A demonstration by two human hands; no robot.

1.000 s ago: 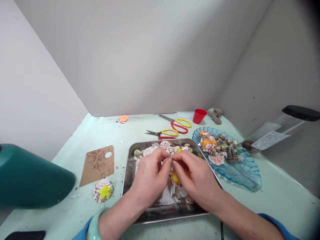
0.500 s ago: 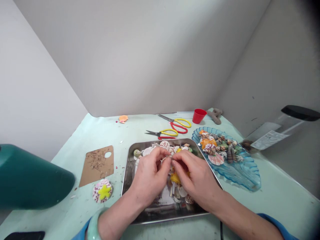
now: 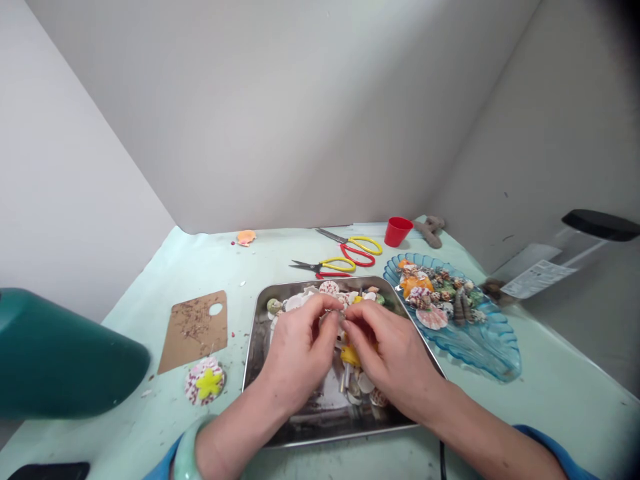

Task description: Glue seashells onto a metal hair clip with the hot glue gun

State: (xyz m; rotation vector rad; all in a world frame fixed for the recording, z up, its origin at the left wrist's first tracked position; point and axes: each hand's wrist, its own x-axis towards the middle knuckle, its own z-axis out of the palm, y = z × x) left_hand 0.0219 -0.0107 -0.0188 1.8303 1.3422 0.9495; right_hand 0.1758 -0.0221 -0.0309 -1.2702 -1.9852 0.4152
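Note:
Both my hands are above a metal tray point(image 3: 295, 430) of seashells point(image 3: 329, 288). My left hand point(image 3: 300, 350) is closed, thumb and forefinger pinched near the tray's middle. Facing it, my right hand point(image 3: 400, 360) is closed too, its fingertips almost meeting the left ones. Something small and pale seems to sit between the fingertips; its kind cannot be made out. Under the right hand lie a yellow piece point(image 3: 350, 355), partly hidden, and several pale shells point(image 3: 365, 382).
Two scissors point(image 3: 341, 265) lie behind the tray, near a red cup point(image 3: 399, 232). A blue dish point(image 3: 493, 357) of shells stands right. Brown cardboard point(image 3: 193, 333), a shell piece with a yellow flower point(image 3: 209, 383) and a green cylindrical object point(image 3: 65, 360) are left. A clear container point(image 3: 545, 273) stands far right.
My hands stay in nearly the same place over the tray. Only the fingertips have shifted slightly, the left thumb a little up and left.

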